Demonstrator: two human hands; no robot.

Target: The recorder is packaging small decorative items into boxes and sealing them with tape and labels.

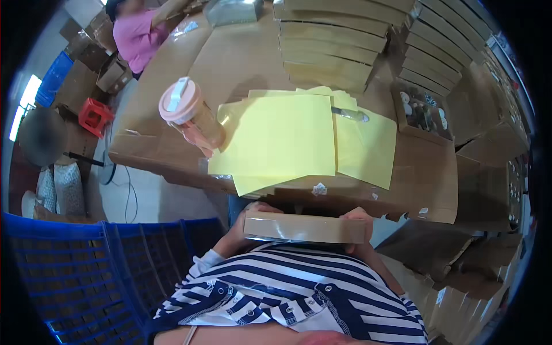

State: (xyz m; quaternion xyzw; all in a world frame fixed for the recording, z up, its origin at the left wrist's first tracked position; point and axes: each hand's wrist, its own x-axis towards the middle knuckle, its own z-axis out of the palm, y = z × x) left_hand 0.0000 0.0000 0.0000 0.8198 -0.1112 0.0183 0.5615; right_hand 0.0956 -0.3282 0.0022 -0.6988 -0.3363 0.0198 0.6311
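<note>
Held level between both hands, close to my striped shirt, is a flat brown cardboard box. My left hand grips its left end, fingers over the far top edge. At the other end my right hand is wrapped round the corner, with the thumb side on top. Just beyond, on the table, lie several overlapping yellow paper sheets. A craft knife or similar slim tool rests on them. To their left stands a pink lidded drinking cup. The underside of the box is hidden.
Stacks of flat cardboard boxes rise at the back right, beside an open box of small items. A blue plastic crate is at my left. Beyond the table's far left corner a person in pink works. A red stool stands on the floor.
</note>
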